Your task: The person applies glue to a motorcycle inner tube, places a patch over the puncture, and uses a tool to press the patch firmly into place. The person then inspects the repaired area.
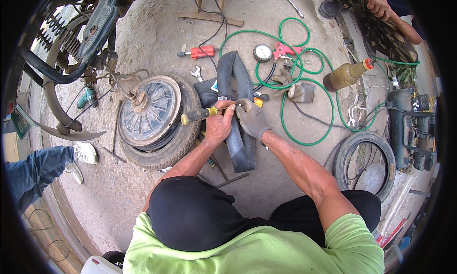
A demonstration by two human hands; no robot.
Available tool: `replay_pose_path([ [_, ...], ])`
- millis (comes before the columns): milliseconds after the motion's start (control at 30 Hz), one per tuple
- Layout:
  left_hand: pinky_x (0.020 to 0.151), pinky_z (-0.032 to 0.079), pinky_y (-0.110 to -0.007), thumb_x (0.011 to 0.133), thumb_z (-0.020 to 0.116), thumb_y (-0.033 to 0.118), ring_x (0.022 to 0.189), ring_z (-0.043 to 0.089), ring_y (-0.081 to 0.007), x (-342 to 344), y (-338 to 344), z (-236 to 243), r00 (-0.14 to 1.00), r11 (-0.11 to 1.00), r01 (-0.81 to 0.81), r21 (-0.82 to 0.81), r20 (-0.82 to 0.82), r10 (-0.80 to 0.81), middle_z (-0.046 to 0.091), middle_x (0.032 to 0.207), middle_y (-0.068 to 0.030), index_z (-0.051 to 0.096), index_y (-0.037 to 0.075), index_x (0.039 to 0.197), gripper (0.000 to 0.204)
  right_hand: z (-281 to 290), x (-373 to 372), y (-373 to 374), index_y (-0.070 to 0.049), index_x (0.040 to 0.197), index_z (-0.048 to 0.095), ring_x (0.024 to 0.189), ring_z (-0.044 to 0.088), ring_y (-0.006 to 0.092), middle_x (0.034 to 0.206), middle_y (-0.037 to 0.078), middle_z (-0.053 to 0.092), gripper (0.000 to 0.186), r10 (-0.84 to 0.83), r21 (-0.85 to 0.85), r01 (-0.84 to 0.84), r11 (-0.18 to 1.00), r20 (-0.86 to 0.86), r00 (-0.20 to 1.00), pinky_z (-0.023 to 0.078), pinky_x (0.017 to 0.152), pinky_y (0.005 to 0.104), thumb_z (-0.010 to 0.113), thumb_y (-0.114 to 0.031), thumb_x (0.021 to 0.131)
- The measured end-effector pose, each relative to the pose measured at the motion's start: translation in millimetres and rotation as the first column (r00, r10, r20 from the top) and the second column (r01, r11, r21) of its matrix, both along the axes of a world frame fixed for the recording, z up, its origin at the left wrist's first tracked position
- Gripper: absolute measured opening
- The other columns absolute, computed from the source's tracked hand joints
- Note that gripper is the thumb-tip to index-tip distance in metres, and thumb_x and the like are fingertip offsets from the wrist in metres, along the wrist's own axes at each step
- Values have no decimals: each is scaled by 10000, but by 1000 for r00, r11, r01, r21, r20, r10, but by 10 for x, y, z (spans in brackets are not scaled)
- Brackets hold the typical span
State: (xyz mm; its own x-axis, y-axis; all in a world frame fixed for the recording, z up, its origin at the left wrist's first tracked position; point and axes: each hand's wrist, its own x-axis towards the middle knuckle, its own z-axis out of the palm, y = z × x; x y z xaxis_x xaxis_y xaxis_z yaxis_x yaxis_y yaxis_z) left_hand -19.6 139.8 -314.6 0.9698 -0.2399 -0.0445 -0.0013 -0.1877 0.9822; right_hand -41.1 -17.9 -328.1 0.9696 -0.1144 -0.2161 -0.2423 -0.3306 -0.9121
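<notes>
My bare left hand (219,127) is closed around a screwdriver (197,115) with a yellow and black handle, which points out to the left. On my right hand (252,119) is a grey work glove; its fingers are pinched close to my left fingertips, and whatever is between them is too small to make out. Both hands are over a flattened black inner tube (242,155), which loops away from me on the ground. Left of my hands lies a wheel (150,114) with its tyre. An open-end wrench (196,74) rests beyond them.
A red power tool (202,52) lies ahead. To the right are a pressure gauge (262,53) with a green hose (304,143), loose gloves (301,91), a bottle (346,75) and a tyre (339,162). A raised vehicle (97,29) and another person's shoe (85,152) are left.
</notes>
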Motion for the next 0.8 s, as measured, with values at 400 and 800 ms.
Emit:
replay_pose_path([
  [400, 884, 541, -321, 1066, 634, 107, 947, 676, -156, 5, 0, -26, 999, 1000, 2, 26, 54, -4, 738, 1009, -94, 692, -6, 1143, 148, 20, -7, -12, 11, 1266, 661, 997, 714, 198, 1121, 148, 747, 329, 33, -22, -34, 999, -20, 999, 567, 873, 358, 600, -231, 1053],
  [800, 933, 542, -328, 1059, 611, 87, 990, 684, -165, 52, 34, 80, 999, 999, 44, 4, -33, -44, 741, 1053, -96, 693, -6, 1132, 144, -140, -8, 2, -16, 1219, 675, 969, 738, 244, 1083, 144, 754, 286, 4, 38, -6, 999, 39, 999, 572, 872, 386, 604, -235, 1050],
])
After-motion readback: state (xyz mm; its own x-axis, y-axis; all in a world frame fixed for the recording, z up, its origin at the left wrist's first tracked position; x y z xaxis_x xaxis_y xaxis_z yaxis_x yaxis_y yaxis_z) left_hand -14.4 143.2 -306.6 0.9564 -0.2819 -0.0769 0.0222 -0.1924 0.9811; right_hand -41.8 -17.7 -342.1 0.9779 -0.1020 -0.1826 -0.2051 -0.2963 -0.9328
